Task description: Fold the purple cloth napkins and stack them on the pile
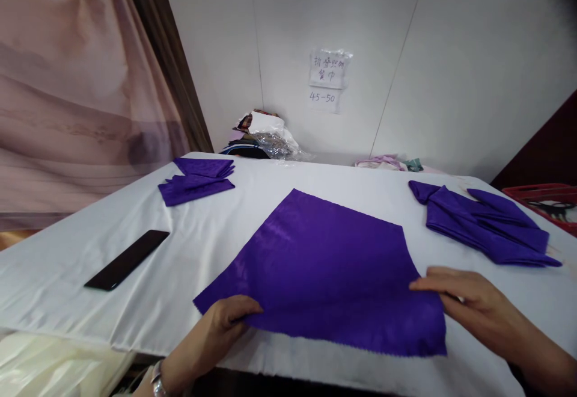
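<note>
A purple cloth napkin [333, 264] is spread out in front of me, its far part lying on the white tablecloth and its near edge lifted. My left hand [232, 316] pinches that near edge toward the left, thumb on top and the other fingers underneath. At the napkin's right side my right hand [455, 292] grips the edge between thumb and fingers. The lower right corner hangs loose beyond this grip. A metal watch or bracelet [157, 379] circles my left wrist.
Folded purple napkins [198, 177] lie at the far left, and a loose purple heap [482, 222] at the right. A long black flat object [128, 260] rests on the left. Cloths in plastic [265, 135] sit by the wall. A red basket [541, 192] stands far right.
</note>
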`<state>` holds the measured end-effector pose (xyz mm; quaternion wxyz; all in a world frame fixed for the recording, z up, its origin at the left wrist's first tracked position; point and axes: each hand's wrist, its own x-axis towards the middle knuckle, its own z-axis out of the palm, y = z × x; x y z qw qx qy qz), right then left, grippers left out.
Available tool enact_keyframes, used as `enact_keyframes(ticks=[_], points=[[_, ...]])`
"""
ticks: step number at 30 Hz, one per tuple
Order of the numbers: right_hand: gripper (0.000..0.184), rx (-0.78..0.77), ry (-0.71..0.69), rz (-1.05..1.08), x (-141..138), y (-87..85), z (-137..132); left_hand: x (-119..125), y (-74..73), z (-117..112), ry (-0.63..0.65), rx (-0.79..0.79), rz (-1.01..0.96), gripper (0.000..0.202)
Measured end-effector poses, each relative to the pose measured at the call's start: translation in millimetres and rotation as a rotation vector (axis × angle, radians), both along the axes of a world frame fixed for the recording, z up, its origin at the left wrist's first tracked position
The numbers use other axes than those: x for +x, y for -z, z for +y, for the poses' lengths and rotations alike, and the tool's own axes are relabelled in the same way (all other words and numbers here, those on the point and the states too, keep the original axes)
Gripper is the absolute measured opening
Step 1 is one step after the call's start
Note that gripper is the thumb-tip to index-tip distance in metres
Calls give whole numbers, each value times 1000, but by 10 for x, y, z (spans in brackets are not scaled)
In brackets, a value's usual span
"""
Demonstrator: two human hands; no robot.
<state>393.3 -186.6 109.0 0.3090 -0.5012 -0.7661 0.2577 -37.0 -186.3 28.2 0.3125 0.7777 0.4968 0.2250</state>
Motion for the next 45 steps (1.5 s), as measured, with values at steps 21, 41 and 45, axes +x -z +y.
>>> enact_keyframes(ticks=[21,41,45], points=[[18,-189,179,-266,-1719,848,3096,-52,70,514,-661,140,450,33],[25,-106,328,-541,-1901,1097,3318,-205,103,714,-734,-86,474,35],[25,-67,334,-562,-1925,1129,3308,-228,110,728,-748,-98,498,35]])
